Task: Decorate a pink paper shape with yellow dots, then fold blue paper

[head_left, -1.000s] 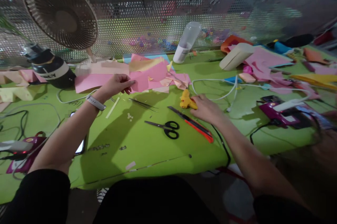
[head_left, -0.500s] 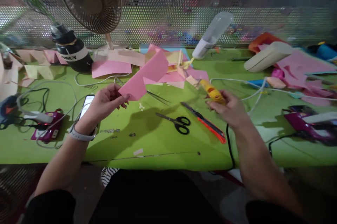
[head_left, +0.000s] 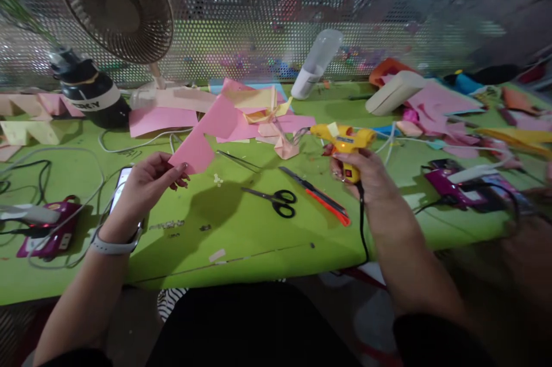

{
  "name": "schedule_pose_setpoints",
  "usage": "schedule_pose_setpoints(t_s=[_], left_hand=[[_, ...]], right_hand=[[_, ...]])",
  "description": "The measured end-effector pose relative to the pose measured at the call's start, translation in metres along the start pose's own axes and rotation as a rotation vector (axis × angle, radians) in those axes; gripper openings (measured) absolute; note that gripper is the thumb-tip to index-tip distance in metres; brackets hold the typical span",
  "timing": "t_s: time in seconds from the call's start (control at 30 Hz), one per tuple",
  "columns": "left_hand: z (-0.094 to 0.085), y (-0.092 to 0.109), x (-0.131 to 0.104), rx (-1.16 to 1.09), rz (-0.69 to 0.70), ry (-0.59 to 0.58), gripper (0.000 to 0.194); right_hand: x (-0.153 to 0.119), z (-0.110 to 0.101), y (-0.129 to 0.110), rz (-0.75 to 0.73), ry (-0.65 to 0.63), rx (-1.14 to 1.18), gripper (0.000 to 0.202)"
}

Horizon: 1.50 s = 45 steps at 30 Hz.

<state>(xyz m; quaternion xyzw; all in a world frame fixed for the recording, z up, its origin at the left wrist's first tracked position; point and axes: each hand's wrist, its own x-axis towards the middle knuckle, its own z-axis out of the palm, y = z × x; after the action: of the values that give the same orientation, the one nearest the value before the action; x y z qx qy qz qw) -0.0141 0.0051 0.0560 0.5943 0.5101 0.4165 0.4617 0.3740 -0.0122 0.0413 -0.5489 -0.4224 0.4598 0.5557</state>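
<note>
My left hand (head_left: 153, 178) pinches the lower left corner of a folded pink paper piece (head_left: 196, 149), raised over the green table (head_left: 241, 240). A yellow glue gun (head_left: 345, 138) is gripped in my right hand (head_left: 366, 171), its nozzle pointing left and its black cord hanging down. Between the hands lie tweezers (head_left: 238, 161), black-handled scissors (head_left: 276, 200) and a red cutter (head_left: 325, 201). Behind them are yellow paper (head_left: 263, 99) and a small pale pink folded piece (head_left: 284, 145).
A fan (head_left: 118, 13), a black bottle (head_left: 95, 94) and a clear bottle (head_left: 317, 62) stand along the mesh. Purple power strips (head_left: 54, 229) (head_left: 452, 186) and white cables lie at both sides. A phone (head_left: 122, 186) sits by my left wrist. Another person's arm (head_left: 532, 246) shows at right.
The view has shifted to the right. The glue gun has turned in my right hand, so its side and red switch now show. My left hand still holds the pink paper.
</note>
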Motion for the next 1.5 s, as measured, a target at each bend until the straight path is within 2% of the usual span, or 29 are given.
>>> schedule_pose_setpoints(t_s=[0.13, 0.2, 0.33, 0.43, 0.57, 0.63, 0.67, 0.73, 0.8, 0.93, 1.03, 1.1, 1.2, 1.3, 1.4, 1.47, 1.5], left_hand=[[-0.005, -0.006, -0.004, -0.004, -0.023, -0.005, 0.013], [-0.006, -0.006, -0.004, -0.04, -0.04, 0.025, 0.014], [0.003, 0.006, 0.002, -0.168, -0.09, 0.05, 0.017], [0.024, 0.018, 0.016, -0.247, -0.019, 0.034, 0.021], [0.071, 0.019, 0.043, -0.339, 0.118, -0.177, 0.051], [0.095, 0.014, 0.054, -0.261, 0.137, -0.199, 0.058], [0.107, 0.011, 0.059, -0.205, 0.147, -0.17, 0.061], [0.125, 0.008, 0.067, -0.162, 0.155, -0.169, 0.057], [0.134, 0.008, 0.074, -0.184, 0.129, -0.174, 0.044], [0.129, 0.006, 0.088, -0.199, 0.082, -0.17, 0.034], [0.116, 0.001, 0.102, -0.135, 0.121, -0.102, 0.031], [0.113, 0.002, 0.116, -0.113, 0.134, -0.04, 0.029], [0.125, 0.025, 0.144, -0.088, 0.204, -0.005, 0.028], [0.159, 0.072, 0.178, -0.136, 0.392, -0.042, 0.019], [0.193, 0.109, 0.205, -0.117, 0.433, -0.107, 0.014], [0.206, 0.112, 0.211, -0.068, 0.363, -0.14, 0.018], [0.207, 0.107, 0.211, -0.024, 0.325, -0.169, 0.027]], right_hand=[[-0.003, 0.017, -0.014, -0.127, -0.049, 0.129, 0.025], [-0.004, 0.019, -0.021, -0.193, -0.061, 0.095, 0.025], [-0.006, 0.016, -0.024, -0.076, -0.155, -0.164, 0.027], [-0.009, 0.015, -0.023, -0.055, -0.246, -0.187, 0.026], [-0.015, 0.023, -0.025, -0.09, -0.323, -0.137, 0.019], [-0.016, 0.028, -0.026, -0.092, -0.351, -0.112, 0.018], [-0.017, 0.03, -0.026, -0.09, -0.355, -0.093, 0.018], [-0.017, 0.033, -0.025, -0.085, -0.343, -0.053, 0.018], [-0.017, 0.033, -0.024, -0.079, -0.318, -0.032, 0.019], [-0.018, 0.023, -0.023, -0.051, -0.215, -0.057, 0.019], [-0.014, 0.008, -0.022, -0.07, -0.121, -0.024, 0.023], [-0.008, -0.003, -0.02, -0.138, -0.052, 0.054, 0.026], [0.003, -0.02, -0.018, -0.261, 0.008, 0.172, 0.025], [0.007, -0.028, -0.017, -0.292, 0.038, 0.21, 0.021], [0.005, -0.027, -0.016, -0.252, 0.075, 0.207, 0.019], [0.003, -0.023, -0.015, -0.222, 0.096, 0.183, 0.019], [0.002, -0.021, -0.015, -0.217, 0.101, 0.165, 0.02]])
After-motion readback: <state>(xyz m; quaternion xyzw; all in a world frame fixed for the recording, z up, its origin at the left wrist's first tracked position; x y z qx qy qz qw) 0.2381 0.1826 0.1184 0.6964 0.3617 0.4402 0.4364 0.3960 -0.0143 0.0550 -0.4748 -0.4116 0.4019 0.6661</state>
